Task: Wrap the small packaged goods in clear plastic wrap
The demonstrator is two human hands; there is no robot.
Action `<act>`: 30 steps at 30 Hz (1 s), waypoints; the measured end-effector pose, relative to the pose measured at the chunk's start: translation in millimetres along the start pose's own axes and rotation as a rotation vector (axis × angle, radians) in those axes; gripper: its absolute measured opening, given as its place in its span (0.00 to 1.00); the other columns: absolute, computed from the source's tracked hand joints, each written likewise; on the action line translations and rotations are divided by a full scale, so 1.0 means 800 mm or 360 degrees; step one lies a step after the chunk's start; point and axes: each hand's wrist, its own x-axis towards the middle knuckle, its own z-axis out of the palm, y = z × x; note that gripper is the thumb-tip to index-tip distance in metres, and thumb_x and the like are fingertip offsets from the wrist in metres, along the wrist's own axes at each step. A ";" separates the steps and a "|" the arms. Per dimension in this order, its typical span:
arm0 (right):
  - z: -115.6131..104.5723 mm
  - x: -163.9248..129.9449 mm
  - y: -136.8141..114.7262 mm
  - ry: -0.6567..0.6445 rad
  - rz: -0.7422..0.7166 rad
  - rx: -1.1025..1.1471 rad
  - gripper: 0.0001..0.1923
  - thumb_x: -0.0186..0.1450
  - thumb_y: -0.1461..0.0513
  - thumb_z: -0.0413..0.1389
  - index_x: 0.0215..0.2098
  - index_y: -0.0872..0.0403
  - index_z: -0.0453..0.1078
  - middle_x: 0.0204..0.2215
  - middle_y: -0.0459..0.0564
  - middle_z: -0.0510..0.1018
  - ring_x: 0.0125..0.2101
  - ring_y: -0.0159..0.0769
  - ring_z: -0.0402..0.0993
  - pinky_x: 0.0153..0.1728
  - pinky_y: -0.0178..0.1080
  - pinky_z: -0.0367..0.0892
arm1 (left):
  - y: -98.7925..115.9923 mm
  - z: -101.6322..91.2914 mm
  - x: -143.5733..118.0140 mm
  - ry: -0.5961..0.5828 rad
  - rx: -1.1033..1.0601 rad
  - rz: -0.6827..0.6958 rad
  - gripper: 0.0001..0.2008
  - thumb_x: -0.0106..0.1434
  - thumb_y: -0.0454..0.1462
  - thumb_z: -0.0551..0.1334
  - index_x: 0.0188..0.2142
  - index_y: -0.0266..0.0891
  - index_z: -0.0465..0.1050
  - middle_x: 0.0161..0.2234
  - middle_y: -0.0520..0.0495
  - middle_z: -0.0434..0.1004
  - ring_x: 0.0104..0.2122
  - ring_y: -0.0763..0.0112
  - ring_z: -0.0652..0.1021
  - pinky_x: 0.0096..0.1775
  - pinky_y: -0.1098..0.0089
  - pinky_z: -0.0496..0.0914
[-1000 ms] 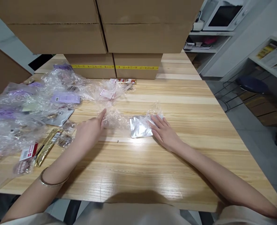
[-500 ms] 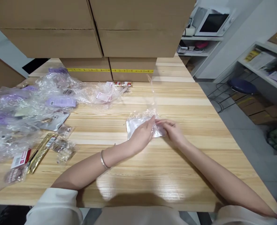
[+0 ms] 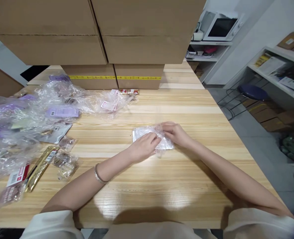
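Near the middle of the worktop (image 3: pixel 191 186) a silver pouch (image 3: pixel 143 133) lies flat, half wrapped in a crumpled clear plastic bag (image 3: pixel 165 143). A second ago the left hand (image 3: pixel 143 147) was out by the loose wrappers on the left; it is now brought across and laid on the pouch, fingers curled down onto the film. The right hand (image 3: pixel 175 133) is closed on the plastic at the pouch's far right edge — pinching it, as far as can be told. With both hands on it, the bagging of the pouch is judged to be under way, not finished.

To the left, a heap of clear bags (image 3: pixel 20 126) holding purple packets is spread, with a gold stick sachet (image 3: pixel 41 164) and small wrapped snacks (image 3: pixel 66 162) nearer the edge — all well apart from the hands. Cardboard boxes (image 3: pixel 112 39) are stacked at the back. Nothing is seen blocking the hands.
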 end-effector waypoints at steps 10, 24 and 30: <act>0.012 -0.087 -0.031 -0.0396 -0.0306 -0.0655 0.40 0.64 0.53 0.57 0.67 0.67 0.55 0.68 0.73 0.55 0.69 0.59 0.46 0.65 0.63 0.52 | 0.009 -0.009 0.004 -0.0137 0.0279 0.0141 0.37 0.68 0.46 0.59 0.70 0.33 0.48 0.70 0.31 0.50 0.69 0.45 0.51 0.65 0.41 0.43; 0.000 -0.062 -0.041 -0.0040 -0.0286 -0.0494 0.23 0.70 0.63 0.52 0.63 0.48 0.66 0.55 0.54 0.77 0.52 0.45 0.77 0.50 0.46 0.73 | -0.019 -0.101 0.019 -0.0306 -0.0714 -0.0258 0.19 0.66 0.43 0.61 0.54 0.37 0.69 0.51 0.40 0.78 0.48 0.59 0.79 0.49 0.63 0.72; -0.059 0.017 0.027 0.1136 0.0730 0.0033 0.20 0.61 0.50 0.61 0.41 0.58 0.76 0.35 0.55 0.82 0.36 0.47 0.79 0.33 0.43 0.75 | -0.070 -0.160 -0.007 0.0694 -0.0329 -0.0687 0.17 0.71 0.44 0.54 0.52 0.38 0.72 0.52 0.40 0.75 0.54 0.60 0.74 0.57 0.60 0.67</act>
